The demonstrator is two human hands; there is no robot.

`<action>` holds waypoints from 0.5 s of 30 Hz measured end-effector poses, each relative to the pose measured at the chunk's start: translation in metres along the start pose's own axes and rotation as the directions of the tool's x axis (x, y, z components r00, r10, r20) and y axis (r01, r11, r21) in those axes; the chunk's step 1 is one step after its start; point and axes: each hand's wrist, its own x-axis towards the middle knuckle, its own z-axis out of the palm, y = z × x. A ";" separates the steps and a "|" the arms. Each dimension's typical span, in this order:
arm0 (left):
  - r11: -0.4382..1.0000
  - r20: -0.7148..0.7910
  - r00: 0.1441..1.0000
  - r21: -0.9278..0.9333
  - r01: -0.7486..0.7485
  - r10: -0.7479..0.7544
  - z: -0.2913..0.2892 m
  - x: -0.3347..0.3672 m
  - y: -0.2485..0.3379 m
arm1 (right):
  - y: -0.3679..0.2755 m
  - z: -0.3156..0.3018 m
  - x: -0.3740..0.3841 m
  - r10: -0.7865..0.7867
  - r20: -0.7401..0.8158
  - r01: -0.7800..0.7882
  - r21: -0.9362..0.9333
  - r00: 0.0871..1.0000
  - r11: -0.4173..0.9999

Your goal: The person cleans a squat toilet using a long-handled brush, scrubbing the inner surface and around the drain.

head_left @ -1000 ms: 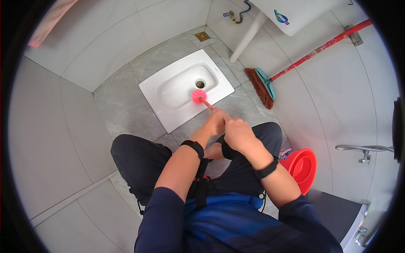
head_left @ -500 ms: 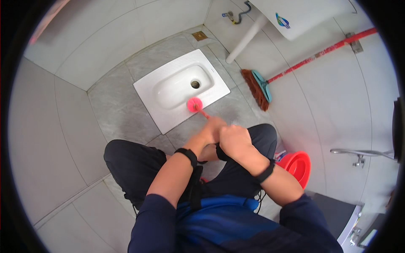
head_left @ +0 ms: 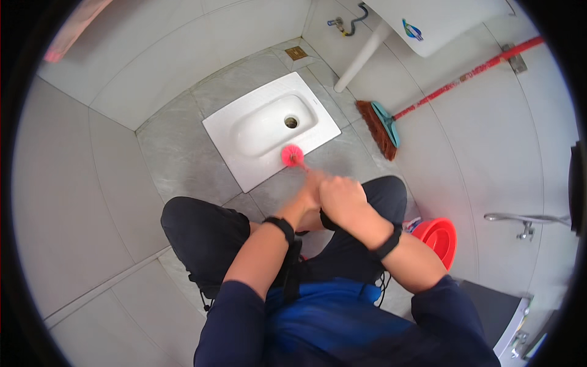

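Person squats over grey floor tiles, both forearms reaching forward from the lower edge.

Brush (head_left: 293, 155): pink round bristle head, thin pink handle. Head rests on the near rim of the squat pan (head_left: 269, 128), right of the rim's middle, on white ceramic and not in the bowl. Long axis runs from the hands up and to the left; bristle end points away from the person, toward the pan. Only a short length of handle shows between head and hands; the rest is covered by the fingers.

Right hand (head_left: 342, 199): fist closed on the brush handle, knuckles up, black band at the wrist. Sits on top of and partly over the left.

Left hand (head_left: 307, 199): tucked beside and under the right, fingers curled at the same handle; blurred, but reads as gripping. Black band at its wrist too.

Pan: white, rectangular, set at a slant in the floor, drain hole (head_left: 291, 122) toward its far right end.

Surroundings: broom (head_left: 382, 127) with red pole leaning against the right wall, bristles on the floor near the pan's right corner. Red bucket (head_left: 441, 240) just beside the right knee. Floor drain (head_left: 296, 52) beyond the pan.
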 end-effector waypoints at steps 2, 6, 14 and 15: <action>0.998 0.021 1.000 0.058 -0.006 0.005 -0.004 0.003 -0.010 | -0.004 -0.007 0.004 -0.025 -0.065 0.022 -0.035 0.998 0.999; 0.988 -0.003 0.999 0.151 -0.036 0.037 0.003 0.001 -0.015 | -0.004 -0.006 -0.001 -0.035 -0.055 0.037 0.037 0.998 0.999; 0.995 -0.027 0.999 0.083 0.048 -0.046 0.031 -0.020 -0.006 | -0.001 0.018 -0.013 -0.012 -0.083 0.013 0.015 0.997 1.000; 0.996 -0.010 0.996 -0.002 0.092 -0.092 0.033 -0.019 -0.016 | 0.000 0.022 -0.007 0.019 -0.088 -0.022 -0.036 0.996 0.999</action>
